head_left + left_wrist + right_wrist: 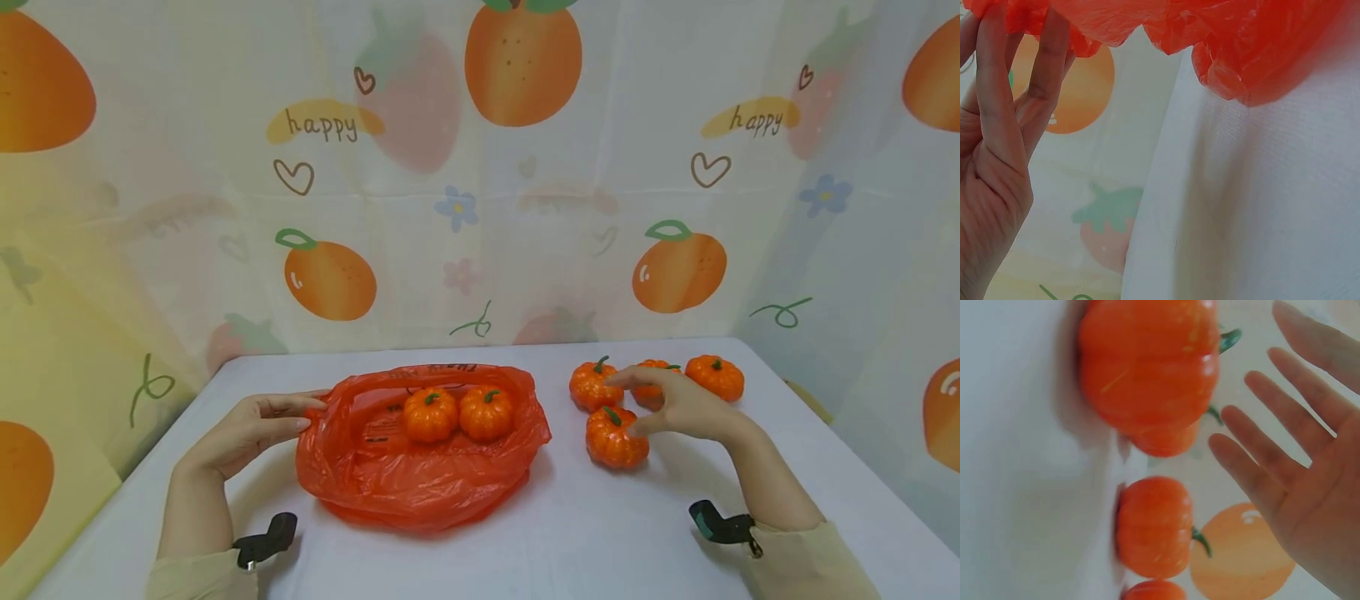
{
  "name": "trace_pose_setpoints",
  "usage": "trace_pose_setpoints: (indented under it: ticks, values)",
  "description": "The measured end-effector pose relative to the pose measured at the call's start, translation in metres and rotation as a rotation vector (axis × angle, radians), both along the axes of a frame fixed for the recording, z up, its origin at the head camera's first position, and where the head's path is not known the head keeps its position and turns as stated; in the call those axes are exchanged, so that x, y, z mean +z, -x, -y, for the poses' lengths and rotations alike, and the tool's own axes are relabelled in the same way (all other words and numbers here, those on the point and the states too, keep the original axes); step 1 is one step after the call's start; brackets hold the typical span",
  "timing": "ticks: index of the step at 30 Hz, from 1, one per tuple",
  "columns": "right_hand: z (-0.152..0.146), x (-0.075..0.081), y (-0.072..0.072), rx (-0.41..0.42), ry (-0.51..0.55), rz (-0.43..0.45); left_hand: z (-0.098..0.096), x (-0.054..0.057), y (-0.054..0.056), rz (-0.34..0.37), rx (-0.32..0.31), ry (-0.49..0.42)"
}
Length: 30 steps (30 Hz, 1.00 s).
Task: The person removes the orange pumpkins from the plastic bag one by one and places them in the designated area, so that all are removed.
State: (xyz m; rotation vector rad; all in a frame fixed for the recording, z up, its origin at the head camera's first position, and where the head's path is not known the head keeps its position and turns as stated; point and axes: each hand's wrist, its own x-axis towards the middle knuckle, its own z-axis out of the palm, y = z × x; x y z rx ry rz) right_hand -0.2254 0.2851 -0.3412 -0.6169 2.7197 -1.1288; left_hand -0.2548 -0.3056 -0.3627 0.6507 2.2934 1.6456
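A red plastic bag (420, 487) lies with its mouth spread, and two small orange pumpkins (430, 415) with green stems sit inside it. At the bag's left rim, my left hand (247, 425) pinches the plastic between thumb and fingers; the left wrist view shows those fingers (997, 94) reaching up to the film. My right hand (690, 406) hovers over a group of pumpkins, fingers spread and holding nothing. The front pumpkin (615, 446) is nearest its thumb, and the back-left pumpkin (588, 389) lies by its fingertips. In the right wrist view, the closest pumpkin (1147, 369) stands beside the fingers.
Behind the right hand are a partly hidden pumpkin (645, 393) and another pumpkin (715, 379) at the far right. Everything stands on a white-covered table (570, 542). A fruit-printed cloth (525, 275) closes off the back and sides.
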Motion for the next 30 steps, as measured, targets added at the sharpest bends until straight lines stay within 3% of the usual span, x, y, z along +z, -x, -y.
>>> trace_pose_setpoints:
  ticks: [10, 16, 23, 30]
  values:
    - [0.030, 0.028, 0.013, 0.020, -0.032, -0.148, 0.000, 0.002, 0.000, -0.014, 0.006, 0.010]
    - [0.058, 0.051, 0.023, 0.062, -0.010, -0.162, 0.000, 0.001, 0.000, -0.010, 0.017, 0.009]
    - [0.093, 0.078, 0.039, 0.129, -0.050, -0.203, 0.001, 0.001, -0.001, -0.023, -0.015, -0.019]
    - [0.120, 0.095, 0.057, 0.190, -0.044, -0.221, 0.001, 0.001, -0.001, -0.015, 0.000, -0.013]
